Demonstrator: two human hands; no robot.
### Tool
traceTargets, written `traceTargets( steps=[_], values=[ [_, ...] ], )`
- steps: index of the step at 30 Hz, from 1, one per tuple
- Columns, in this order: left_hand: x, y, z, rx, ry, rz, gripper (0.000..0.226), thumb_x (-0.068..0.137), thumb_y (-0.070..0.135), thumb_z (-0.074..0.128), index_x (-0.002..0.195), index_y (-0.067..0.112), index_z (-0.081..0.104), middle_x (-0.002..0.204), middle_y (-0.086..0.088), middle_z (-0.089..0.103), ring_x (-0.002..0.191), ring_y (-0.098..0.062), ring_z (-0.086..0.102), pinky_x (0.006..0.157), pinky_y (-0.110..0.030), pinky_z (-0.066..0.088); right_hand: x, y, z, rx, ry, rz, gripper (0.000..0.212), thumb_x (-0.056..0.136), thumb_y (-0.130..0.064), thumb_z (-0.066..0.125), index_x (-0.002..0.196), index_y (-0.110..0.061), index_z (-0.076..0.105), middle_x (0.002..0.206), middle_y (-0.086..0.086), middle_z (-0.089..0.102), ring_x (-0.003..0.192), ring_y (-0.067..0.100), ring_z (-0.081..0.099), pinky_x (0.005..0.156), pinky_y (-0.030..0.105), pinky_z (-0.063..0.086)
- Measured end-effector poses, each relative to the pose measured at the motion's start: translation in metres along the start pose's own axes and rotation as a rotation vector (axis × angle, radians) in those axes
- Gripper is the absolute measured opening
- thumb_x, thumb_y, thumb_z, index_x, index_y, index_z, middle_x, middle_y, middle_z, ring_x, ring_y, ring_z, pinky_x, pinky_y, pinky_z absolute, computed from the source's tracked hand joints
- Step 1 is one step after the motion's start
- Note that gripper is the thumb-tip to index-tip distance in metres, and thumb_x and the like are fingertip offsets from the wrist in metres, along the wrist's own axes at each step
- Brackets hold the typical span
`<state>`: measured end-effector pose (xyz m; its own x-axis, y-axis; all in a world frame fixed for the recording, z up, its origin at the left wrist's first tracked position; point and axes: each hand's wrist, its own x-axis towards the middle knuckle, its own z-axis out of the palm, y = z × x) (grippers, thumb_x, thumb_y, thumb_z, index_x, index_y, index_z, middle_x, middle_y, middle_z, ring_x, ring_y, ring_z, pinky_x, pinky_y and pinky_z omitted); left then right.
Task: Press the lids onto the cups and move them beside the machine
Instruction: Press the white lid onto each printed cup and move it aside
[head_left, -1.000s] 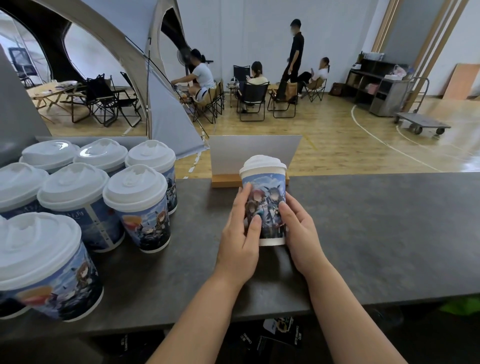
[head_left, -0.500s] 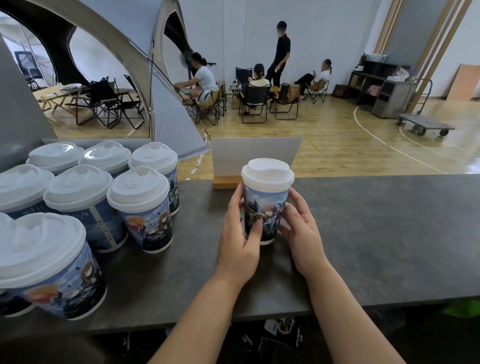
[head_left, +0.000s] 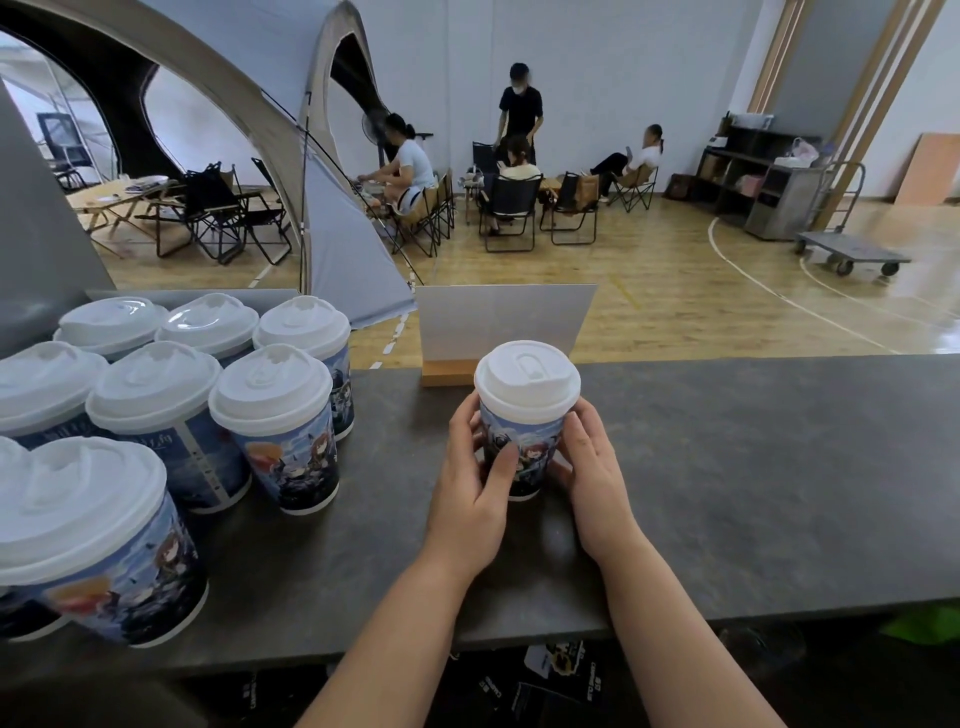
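Note:
A printed paper cup (head_left: 522, 441) with a white lid (head_left: 526, 373) stands upright on the dark grey counter (head_left: 753, 467). My left hand (head_left: 470, 486) grips its left side, thumb across the front. My right hand (head_left: 597, 473) cups its right side, fingers curled round the wall. Several more lidded cups (head_left: 275, 415) of the same print crowd the counter's left part, the nearest one (head_left: 98, 540) large in the foreground.
A grey machine's side (head_left: 36, 249) rises at the far left behind the cups. A white card in a wooden stand (head_left: 498, 332) sits just behind the held cup. Beyond the counter lie a wooden floor, folding chairs, seated people and a tent.
The cup has come slightly nearer to me on the counter, and both hands have slid lower on its sides. The view has tipped so the lid's top now shows.

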<state>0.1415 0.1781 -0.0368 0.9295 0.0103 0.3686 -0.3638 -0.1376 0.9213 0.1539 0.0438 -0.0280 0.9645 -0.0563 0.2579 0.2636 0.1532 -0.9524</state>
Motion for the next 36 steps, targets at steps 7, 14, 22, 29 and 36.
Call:
traceTargets(
  steps=[7, 14, 22, 29, 36],
  values=[
    [0.003, 0.000, 0.001, -0.032, 0.014, 0.001, 0.055, 0.091, 0.045, 0.057, 0.139, 0.052, 0.032, 0.133, 0.025, 0.053, 0.127, 0.002, 0.050, 0.105, -0.028, 0.047, -0.002, -0.003, 0.003, -0.005, -0.010, 0.006, 0.043, 0.097, -0.032, 0.051, 0.138, -0.019, 0.047, 0.123, -0.009, 0.068, 0.121, 0.016, 0.061, 0.101, 0.037, 0.052],
    [0.000, 0.011, 0.012, -0.040, -0.014, 0.009, 0.051, 0.087, 0.050, 0.061, 0.133, 0.054, 0.039, 0.126, 0.028, 0.056, 0.124, -0.004, 0.054, 0.103, -0.036, 0.049, -0.015, -0.016, -0.011, 0.035, 0.068, -0.009, 0.038, 0.096, -0.032, 0.056, 0.132, -0.021, 0.052, 0.115, 0.001, 0.072, 0.114, 0.018, 0.066, 0.094, 0.035, 0.055],
    [-0.026, 0.059, 0.136, -0.112, -0.220, 0.067, 0.051, 0.087, 0.040, 0.060, 0.135, 0.042, 0.043, 0.123, 0.020, 0.062, 0.120, -0.004, 0.058, 0.096, -0.026, 0.052, -0.061, -0.064, -0.131, 0.067, 0.267, -0.070, 0.039, 0.091, -0.027, 0.053, 0.129, -0.019, 0.054, 0.108, -0.006, 0.074, 0.108, 0.014, 0.068, 0.090, 0.030, 0.056],
    [-0.088, 0.122, 0.325, -0.201, -0.431, 0.108, 0.048, 0.093, 0.045, 0.058, 0.137, 0.045, 0.039, 0.123, 0.027, 0.058, 0.119, 0.000, 0.056, 0.095, -0.026, 0.052, -0.145, -0.136, -0.312, -0.039, 0.527, -0.130, 0.046, 0.089, -0.030, 0.057, 0.133, -0.015, 0.053, 0.109, -0.004, 0.074, 0.109, 0.016, 0.066, 0.097, 0.034, 0.053],
    [-0.156, 0.171, 0.491, -0.289, -0.574, 0.098, 0.053, 0.091, 0.053, 0.056, 0.140, 0.045, 0.037, 0.126, 0.020, 0.059, 0.119, 0.002, 0.056, 0.095, -0.027, 0.051, -0.216, -0.185, -0.469, -0.157, 0.676, -0.164, 0.029, 0.095, -0.028, 0.051, 0.123, -0.027, 0.057, 0.102, -0.020, 0.073, 0.099, -0.003, 0.067, 0.084, 0.018, 0.052]
  ],
)
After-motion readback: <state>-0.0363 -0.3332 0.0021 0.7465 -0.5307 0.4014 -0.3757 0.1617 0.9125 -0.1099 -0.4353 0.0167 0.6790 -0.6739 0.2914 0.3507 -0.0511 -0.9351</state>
